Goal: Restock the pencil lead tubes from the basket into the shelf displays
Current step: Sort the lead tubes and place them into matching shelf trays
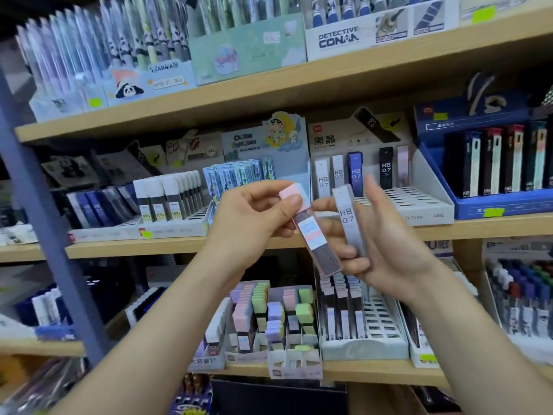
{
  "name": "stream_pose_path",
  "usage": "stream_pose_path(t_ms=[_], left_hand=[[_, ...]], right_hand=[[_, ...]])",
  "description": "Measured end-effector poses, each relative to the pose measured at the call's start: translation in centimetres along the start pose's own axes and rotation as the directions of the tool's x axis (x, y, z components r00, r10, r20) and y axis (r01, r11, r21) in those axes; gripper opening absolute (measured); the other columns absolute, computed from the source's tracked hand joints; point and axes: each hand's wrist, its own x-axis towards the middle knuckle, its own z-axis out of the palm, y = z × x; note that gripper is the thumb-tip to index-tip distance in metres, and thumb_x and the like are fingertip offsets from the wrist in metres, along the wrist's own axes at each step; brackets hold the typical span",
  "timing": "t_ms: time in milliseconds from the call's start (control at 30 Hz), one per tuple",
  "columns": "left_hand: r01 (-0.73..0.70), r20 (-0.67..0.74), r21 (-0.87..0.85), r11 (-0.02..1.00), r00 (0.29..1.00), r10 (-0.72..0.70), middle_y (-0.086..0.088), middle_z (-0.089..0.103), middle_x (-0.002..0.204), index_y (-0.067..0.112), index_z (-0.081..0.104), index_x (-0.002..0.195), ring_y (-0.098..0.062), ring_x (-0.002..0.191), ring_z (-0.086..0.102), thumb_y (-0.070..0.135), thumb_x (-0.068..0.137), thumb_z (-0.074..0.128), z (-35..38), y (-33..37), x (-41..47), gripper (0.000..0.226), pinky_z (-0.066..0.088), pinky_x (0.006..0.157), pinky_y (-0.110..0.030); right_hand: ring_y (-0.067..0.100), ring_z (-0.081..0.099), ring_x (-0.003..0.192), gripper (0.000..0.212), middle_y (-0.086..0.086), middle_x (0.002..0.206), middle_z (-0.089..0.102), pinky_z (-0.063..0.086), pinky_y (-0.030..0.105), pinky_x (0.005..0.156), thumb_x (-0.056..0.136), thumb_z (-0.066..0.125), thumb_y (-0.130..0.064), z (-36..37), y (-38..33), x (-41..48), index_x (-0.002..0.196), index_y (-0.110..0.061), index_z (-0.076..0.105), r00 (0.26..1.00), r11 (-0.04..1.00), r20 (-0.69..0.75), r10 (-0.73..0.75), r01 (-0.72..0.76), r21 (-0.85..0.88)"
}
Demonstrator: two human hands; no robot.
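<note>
My left hand (251, 223) pinches the pink tube (317, 238) by its cap, and my right hand (386, 247) has its fingers curled round the grey tube (348, 223) — both are held before the middle shelf's (179, 247) front edge. Judged light, rigid, slick plastic: grip the flat sides, since a cap may pull off. The white tray (431, 205) holds a few upright tubes along its back — front slots vacant.
</note>
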Motion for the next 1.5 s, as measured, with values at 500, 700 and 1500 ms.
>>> stream_pose_path(t_ms=[500, 700, 1500], left_hand=[[-0.045, 0.065, 0.0, 0.999, 0.997, 0.044, -0.007, 0.067, 0.098, 0.016, 0.062, 0.1, -0.036, 0.094, 0.068, 0.01, 0.097, 0.054, -1.7, -1.6, -2.1, 0.011, 0.057, 0.085, -0.049], [0.006, 0.079, -0.136, 0.991, 0.997, 0.005, -0.007, 0.076, 0.089, 0.014, 0.063, 0.1, -0.023, 0.082, 0.073, 0.005, 0.093, 0.056, -1.5, -2.9, -3.2, 0.013, 0.06, 0.075, -0.035], [-0.111, -0.113, -0.022, 0.994, 0.988, 0.108, 0.004, 0.05, 0.059, 0.016, 0.064, 0.088, -0.01, 0.047, 0.037, 0.015, 0.094, 0.06, 0.8, -1.3, 2.7, 0.007, 0.03, 0.039, -0.018]], right_hand=[[0.013, 0.064, 0.061, 0.026, 0.015, 0.078, 0.069, 0.053, 0.016, 0.052, 0.073, 0.065, -0.001, -0.3, 1.2, 0.8, 0.098, 0.005, 0.072, 1.0, 0.997, 0.001, -0.023, 0.023, -0.068], [0.021, 0.071, 0.076, 0.026, 0.009, 0.082, 0.075, 0.055, 0.034, 0.081, 0.071, 0.071, -0.015, 0.0, 1.9, 0.4, 0.094, -0.004, 0.074, 0.996, 0.906, 0.09, 0.008, 0.03, -0.423], [0.017, 0.069, 0.062, 0.015, 0.008, 0.077, 0.075, 0.045, 0.022, 0.049, 0.091, 0.064, -0.02, -2.3, -0.7, -0.8, 0.082, -0.013, 0.074, 0.937, 0.782, -0.19, -0.294, 0.121, -0.612]])
